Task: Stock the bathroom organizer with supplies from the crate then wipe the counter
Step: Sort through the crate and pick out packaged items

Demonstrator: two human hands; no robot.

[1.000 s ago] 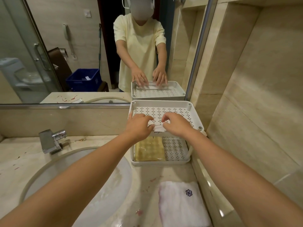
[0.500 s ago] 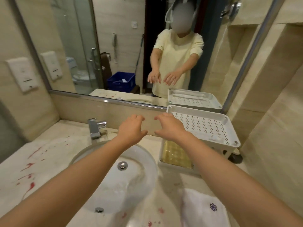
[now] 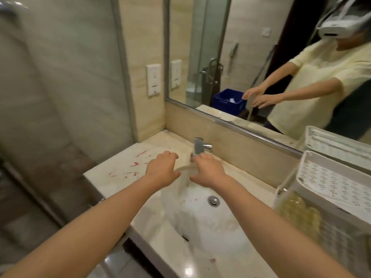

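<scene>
My left hand [image 3: 161,171] and my right hand [image 3: 208,171] hover side by side over the back of the sink basin [image 3: 200,215], both empty with fingers loosely curled and apart. The white two-tier bathroom organizer [image 3: 329,189] stands on the counter at the right edge of the view; its perforated top shelf shows nothing on it and a yellow packet [image 3: 297,213] lies on its lower shelf. The blue crate [image 3: 227,101] appears only as a reflection in the mirror, on the floor behind me. Red smears [image 3: 134,164] mark the marble counter [image 3: 122,167] left of the sink.
A chrome tap [image 3: 199,147] stands at the back of the sink just beyond my right hand. A wide mirror [image 3: 251,57] runs along the wall above. A glass shower partition [image 3: 60,77] fills the left side. Wall switches [image 3: 153,80] sit beside the mirror.
My hands have left the organizer's top shelf and swung left over the sink, empty. My view has turned left, so the white towel on the counter has dropped out of sight.
</scene>
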